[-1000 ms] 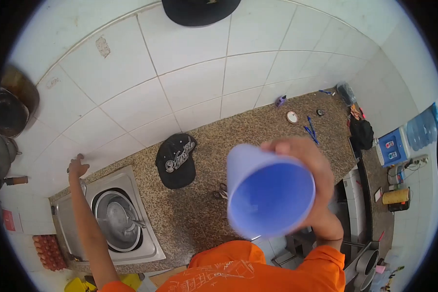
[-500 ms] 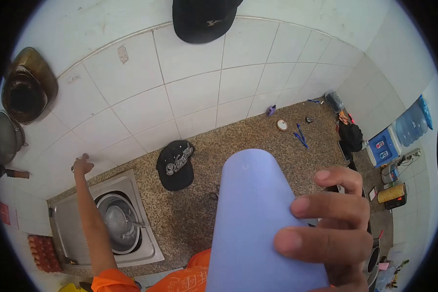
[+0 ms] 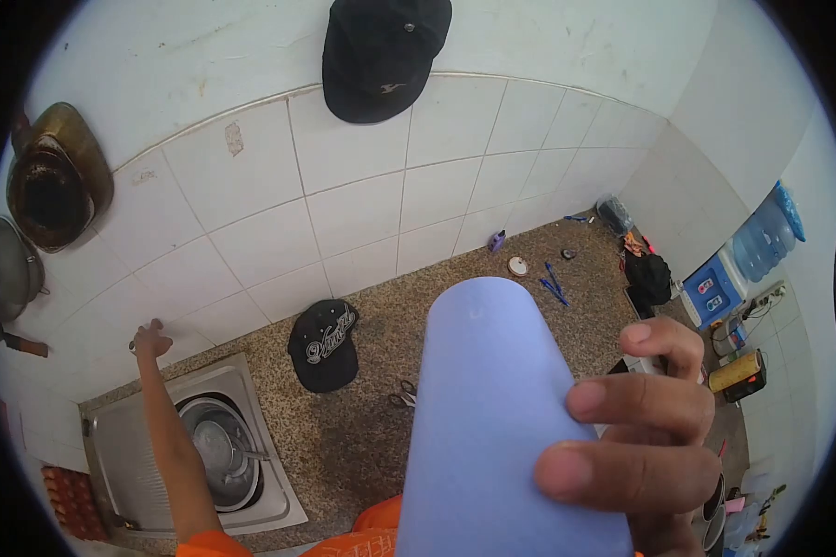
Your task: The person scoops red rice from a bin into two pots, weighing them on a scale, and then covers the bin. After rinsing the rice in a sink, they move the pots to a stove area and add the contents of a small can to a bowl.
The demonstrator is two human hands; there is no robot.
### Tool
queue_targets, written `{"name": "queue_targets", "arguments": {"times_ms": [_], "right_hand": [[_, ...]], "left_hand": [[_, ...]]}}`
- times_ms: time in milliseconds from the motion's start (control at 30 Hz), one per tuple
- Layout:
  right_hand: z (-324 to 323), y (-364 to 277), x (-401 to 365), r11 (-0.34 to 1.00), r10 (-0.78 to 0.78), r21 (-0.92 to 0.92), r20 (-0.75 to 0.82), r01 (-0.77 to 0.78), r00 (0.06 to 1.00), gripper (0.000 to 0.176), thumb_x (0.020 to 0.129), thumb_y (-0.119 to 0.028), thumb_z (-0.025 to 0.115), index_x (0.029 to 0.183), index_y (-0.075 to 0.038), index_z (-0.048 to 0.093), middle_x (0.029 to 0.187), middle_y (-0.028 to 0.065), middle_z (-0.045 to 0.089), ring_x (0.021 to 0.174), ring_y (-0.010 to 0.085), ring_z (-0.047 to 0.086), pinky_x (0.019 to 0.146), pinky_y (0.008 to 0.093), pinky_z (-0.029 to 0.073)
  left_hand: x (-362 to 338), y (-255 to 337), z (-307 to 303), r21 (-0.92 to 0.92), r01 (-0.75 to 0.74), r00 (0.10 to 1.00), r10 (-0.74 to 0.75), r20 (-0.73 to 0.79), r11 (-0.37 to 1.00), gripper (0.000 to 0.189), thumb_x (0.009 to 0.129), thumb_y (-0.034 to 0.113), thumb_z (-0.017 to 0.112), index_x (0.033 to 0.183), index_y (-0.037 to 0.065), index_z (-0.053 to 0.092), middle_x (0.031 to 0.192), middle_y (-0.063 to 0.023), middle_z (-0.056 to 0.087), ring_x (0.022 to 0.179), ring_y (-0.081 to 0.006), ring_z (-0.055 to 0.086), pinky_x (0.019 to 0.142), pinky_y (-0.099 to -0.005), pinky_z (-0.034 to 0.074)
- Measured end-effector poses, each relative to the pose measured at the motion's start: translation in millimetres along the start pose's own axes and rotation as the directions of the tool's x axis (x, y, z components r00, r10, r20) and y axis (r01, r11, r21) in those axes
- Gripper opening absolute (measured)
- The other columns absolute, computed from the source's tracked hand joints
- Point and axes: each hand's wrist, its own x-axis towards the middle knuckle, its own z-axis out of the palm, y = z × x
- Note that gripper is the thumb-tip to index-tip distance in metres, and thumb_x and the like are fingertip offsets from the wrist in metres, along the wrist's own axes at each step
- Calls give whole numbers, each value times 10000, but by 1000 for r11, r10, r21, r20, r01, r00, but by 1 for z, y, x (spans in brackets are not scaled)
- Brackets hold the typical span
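My right hand [image 3: 646,418] is closed on a smooth pale blue object [image 3: 492,418] with a rounded top, its fingers curled over the right side. The object is very close to the camera and hides the counter behind it. At the far left my left arm reaches over the sink to the tiled wall. There my left hand [image 3: 151,342] has its fingers bent round something small that I cannot make out. A black cap [image 3: 323,348] with white lettering lies on the counter beside the sink. Scissors [image 3: 403,395] lie partly behind the blue object.
The steel sink [image 3: 125,441] holds a metal bowl [image 3: 223,450]. Pans [image 3: 60,181] and another black cap [image 3: 385,60] hang on the wall. Blue pens [image 3: 554,286] and a round white item [image 3: 517,267] lie on the counter. A water dispenser [image 3: 715,288] stands at right.
The view has tilted up, so the wall, counter and caps sit lower in the frame. More of the scissors shows. My right hand still grips the blue object.
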Motion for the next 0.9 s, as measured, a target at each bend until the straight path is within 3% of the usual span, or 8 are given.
{"name": "queue_targets", "arguments": {"times_ms": [33,100,300,533,600,633,700,900], "right_hand": [[4,6,-1,1000,-1,-1,0,1,1000,308,897,-395,663,1159,-310,526,1032,-15,626,925,186,610,966,505,391],[21,19,15,912,-308,192,-265,363,914,264,901,-445,572,1135,-329,531,1033,58,662,882,267,619,815,508,478],[8,19,19,927,-358,97,-70,363,931,215,929,-465,520,1096,-330,530,994,58,667,847,266,623,807,514,479],[8,23,15,897,-394,123,-208,424,895,215,941,-482,493,1076,-320,537,971,61,671,842,265,623,806,516,479],[-13,21,11,948,-280,179,87,262,956,218,945,-487,483,1073,-321,542,967,63,673,849,269,622,811,522,477],[-9,23,10,948,-282,178,87,264,955,218,945,-487,483,1073,-321,542,967,63,673,849,269,622,811,522,477],[10,22,19,896,-399,133,-178,424,900,224,947,-492,476,1076,-322,543,974,63,674,854,272,621,818,528,475],[8,17,20,919,-361,104,-164,380,918,232,941,-502,478,1078,-327,546,981,57,675,854,275,621,820,531,474]], "left_hand": [[1,-1,1,-1,-1,1000,1,0,1000,583,695,263,671,1258,202,535,1233,-267,532,1155,-464,538,982,-514,458],[5,-4,6,-10,-14,1000,14,-21,1000,585,692,263,670,1258,195,534,1223,-270,531,1150,-466,538,979,-516,457],[14,-8,11,29,-11,1000,11,0,1000,634,678,308,719,1269,209,512,1245,-275,534,1157,-482,542,963,-527,470],[16,-10,13,3,-12,1000,12,-4,1000,623,682,295,715,1265,208,517,1247,-265,531,1158,-484,536,976,-526,463],[15,-8,10,20,-8,1000,8,17,1000,623,689,290,713,1273,209,513,1255,-262,519,1174,-485,525,979,-536,459],[13,-7,9,18,-9,1000,9,16,1000,623,689,290,713,1273,209,513,1255,-262,519,1174,-485,525,979,-536,459],[1,3,-3,29,15,999,-16,38,999,593,701,259,668,1275,196,531,1251,-269,536,1187,-450,526,1009,-494,442],[-3,4,-5,0,15,999,-15,34,1000,591,700,248,673,1272,199,532,1255,-262,523,1196,-457,516,1013,-499,438]]}}
